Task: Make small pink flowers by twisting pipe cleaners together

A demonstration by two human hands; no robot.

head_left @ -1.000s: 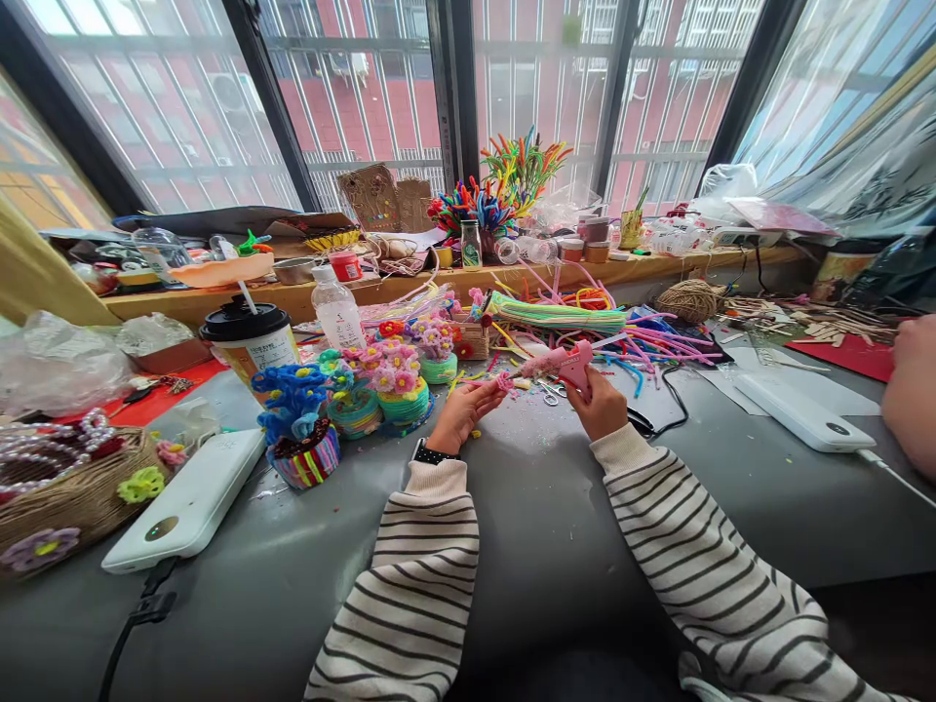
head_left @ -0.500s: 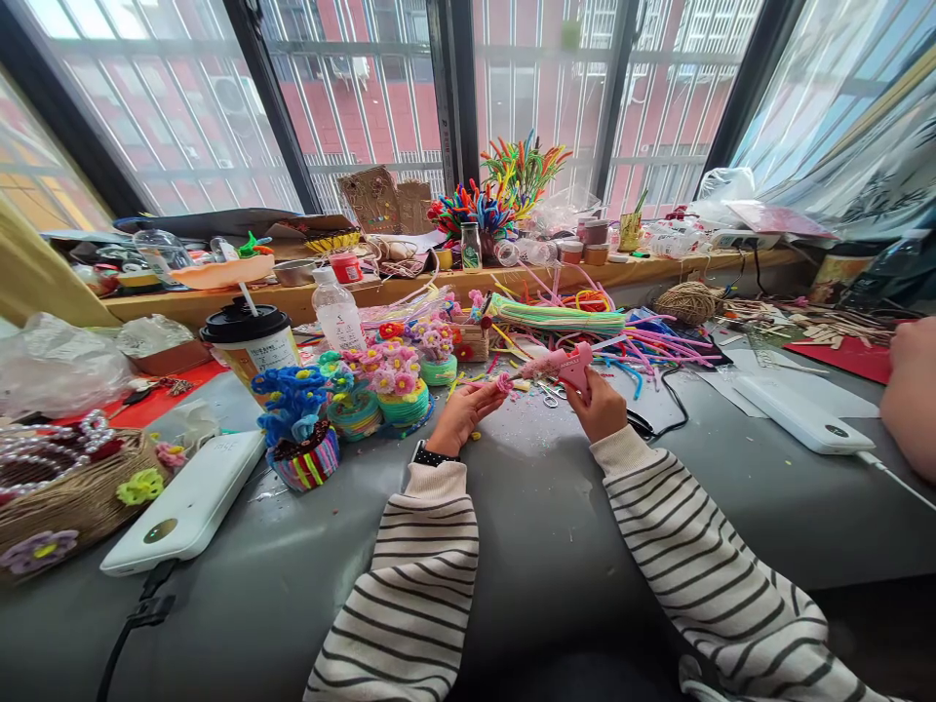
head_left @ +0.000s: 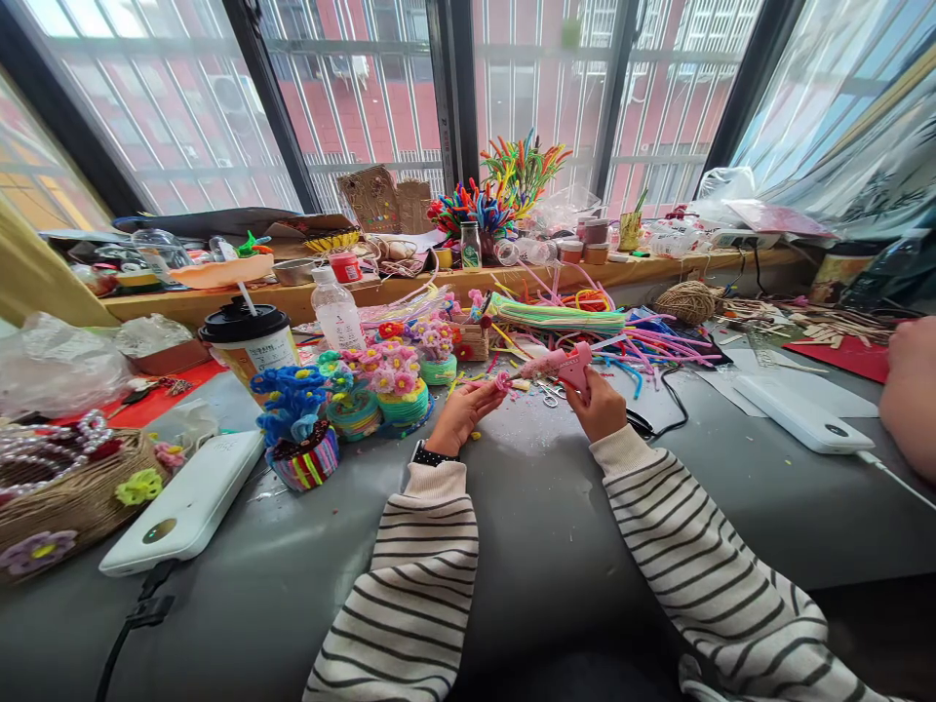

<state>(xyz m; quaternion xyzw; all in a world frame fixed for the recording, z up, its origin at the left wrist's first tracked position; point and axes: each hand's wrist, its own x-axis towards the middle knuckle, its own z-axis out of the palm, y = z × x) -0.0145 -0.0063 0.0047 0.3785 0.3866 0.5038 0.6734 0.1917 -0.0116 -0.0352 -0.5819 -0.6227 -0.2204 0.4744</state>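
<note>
A pink hot glue gun (head_left: 571,368) is gripped in my right hand (head_left: 601,408), its nozzle pointing left. My left hand (head_left: 462,417) pinches a small pink pipe-cleaner flower (head_left: 504,381) right at the nozzle tip; whether the two touch I cannot tell. Scissors (head_left: 548,392) lie on the table just behind, between my hands. Left of my left hand stand little pots of fuzzy flowers: pink ones in a green-yellow pot (head_left: 401,402), and blue ones (head_left: 292,400) in a striped pot (head_left: 305,458).
Loose pipe cleaners (head_left: 650,341) lie behind my hands. A lidded cup (head_left: 253,341), a clear bottle (head_left: 337,312) and a white power bank (head_left: 186,502) stand or lie left. Another power bank (head_left: 800,414) and a co-worker's arm (head_left: 911,400) are right. A black cable (head_left: 677,414) curls near my right hand.
</note>
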